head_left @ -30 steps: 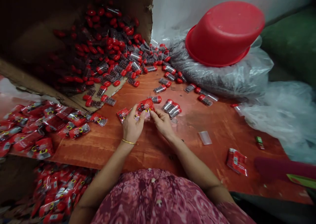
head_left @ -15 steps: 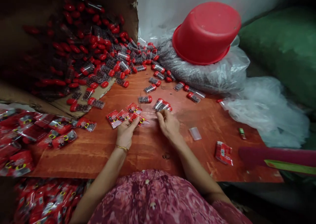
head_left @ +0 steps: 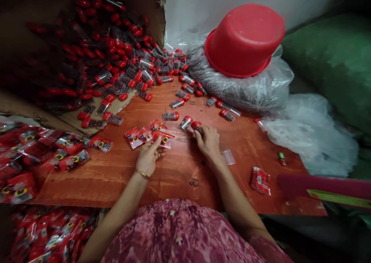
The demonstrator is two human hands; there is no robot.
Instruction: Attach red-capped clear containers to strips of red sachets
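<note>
My left hand (head_left: pixel 148 157) pinches a flat red printed packet (head_left: pixel 164 139) with a clear lower part, thumb on top. Just beyond it, several similar red packets (head_left: pixel 133 138) lie overlapping on the table. My right hand (head_left: pixel 209 141) is closed on a small clear container with a red cap (head_left: pixel 196 125) and dark contents; the fingers hide part of it. Beside that, to the left, another such container (head_left: pixel 185 123) lies on its side. One more container (head_left: pixel 171 116) rests farther left, apart from both hands.
A large heap of red-capped containers (head_left: pixel 121 77) spills from a cardboard box (head_left: pixel 121 107) at the left. Filled red packets (head_left: pixel 74 159) are piled at left. An upturned red tub (head_left: pixel 246 39) sits on a plastic bag (head_left: pixel 246 91). Another red packet (head_left: pixel 260 181) lies right.
My right hand has moved slightly right and taken one container away from the one beside it. My left hand still holds the packet, its lower fingers now more spread beneath it.
</note>
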